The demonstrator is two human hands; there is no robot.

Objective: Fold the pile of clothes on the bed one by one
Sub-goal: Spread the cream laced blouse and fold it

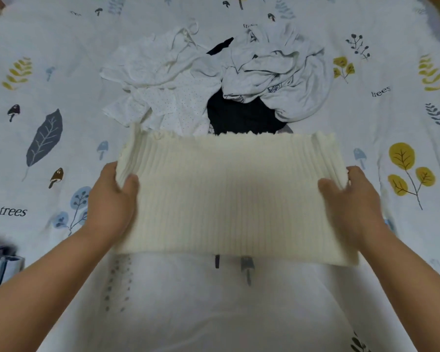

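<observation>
On the bed (48,41), near the person, both hands hold a folded cream sweater (229,194): the left hand (112,196) pinches its left edge, the right hand (351,199) its right. Behind it sits the pile of clothes (214,80).

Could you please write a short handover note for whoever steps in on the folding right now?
Left hand: grips the left edge of the cream ribbed knit, thumb on top.
Right hand: grips the knit's right edge the same way.
The knit is folded into a flat band, held near the bed sheet.
Behind it lies the unfolded pile: white dotted garment, dark garment, pale grey garment.
Done: the knit looks nearly folded.
Left: set it aside, then fold the pile piece by piece.
</observation>
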